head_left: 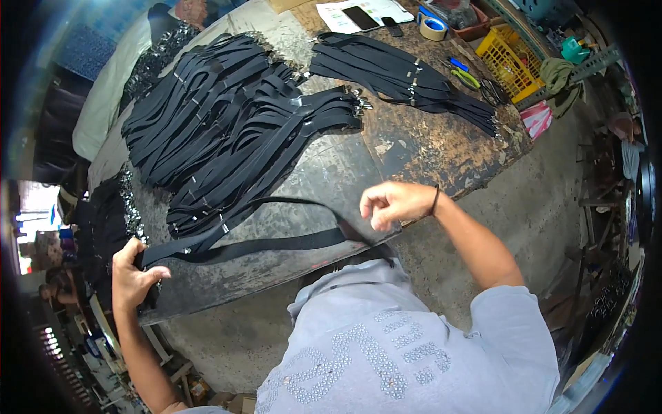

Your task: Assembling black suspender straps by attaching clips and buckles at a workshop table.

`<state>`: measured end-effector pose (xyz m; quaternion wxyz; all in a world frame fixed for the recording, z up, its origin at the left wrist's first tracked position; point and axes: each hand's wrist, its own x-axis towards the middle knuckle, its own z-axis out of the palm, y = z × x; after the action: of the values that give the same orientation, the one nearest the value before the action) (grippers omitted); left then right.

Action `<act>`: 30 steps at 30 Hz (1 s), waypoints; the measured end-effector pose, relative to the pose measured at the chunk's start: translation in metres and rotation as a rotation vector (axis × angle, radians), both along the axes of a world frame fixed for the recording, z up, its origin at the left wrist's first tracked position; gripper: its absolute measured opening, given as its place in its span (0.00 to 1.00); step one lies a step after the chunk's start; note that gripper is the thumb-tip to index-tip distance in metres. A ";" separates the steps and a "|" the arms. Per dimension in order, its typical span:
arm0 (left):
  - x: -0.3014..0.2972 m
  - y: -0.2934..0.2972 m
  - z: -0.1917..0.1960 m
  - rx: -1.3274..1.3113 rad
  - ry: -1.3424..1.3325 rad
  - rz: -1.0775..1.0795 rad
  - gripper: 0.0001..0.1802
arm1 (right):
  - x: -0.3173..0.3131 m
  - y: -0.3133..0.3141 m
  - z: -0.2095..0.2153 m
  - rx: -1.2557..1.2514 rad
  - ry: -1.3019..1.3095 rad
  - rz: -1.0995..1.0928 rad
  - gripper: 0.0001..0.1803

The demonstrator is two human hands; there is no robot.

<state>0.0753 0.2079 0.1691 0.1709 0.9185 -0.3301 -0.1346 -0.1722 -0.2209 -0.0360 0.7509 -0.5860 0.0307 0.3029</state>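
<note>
At the table's left front corner, my left hand [131, 276] has its fingers curled round the end of a black strap [276, 243], with the thumb sticking out to the side. From there the strap runs right along the front edge and loops back, its right-hand bend blurred. Just beyond that bend, above the table edge, my right hand [393, 205] has its fingers curled in; I see nothing between them. Behind the strap lies a big heap of black straps [227, 117] with metal fittings. Another bundle of black straps [393, 72] lies at the far right.
The worn table [420, 148] carries scissors [493, 91], green-handled snips [466, 79], tape rolls [433, 27], a phone [360, 18] and papers at its far side. A yellow crate [514, 65] stands by the right edge. More black straps [107, 234] hang at the left edge.
</note>
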 end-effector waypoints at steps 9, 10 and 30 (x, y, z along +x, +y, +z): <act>-0.046 -0.031 0.014 -0.265 0.214 0.010 0.36 | 0.042 0.129 -0.051 -0.391 -0.726 -0.145 0.63; -0.059 -0.048 0.024 -0.346 0.177 -0.012 0.36 | 0.053 0.145 -0.040 -0.348 -0.754 -0.114 0.66; -0.021 0.007 0.047 -0.089 0.106 0.134 0.35 | 0.004 0.026 0.039 0.252 0.042 -0.021 0.24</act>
<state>0.0541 0.2144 0.2165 0.2373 0.9216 -0.2643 -0.1564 -0.1682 -0.1947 0.0032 0.8209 -0.4803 0.0141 0.3085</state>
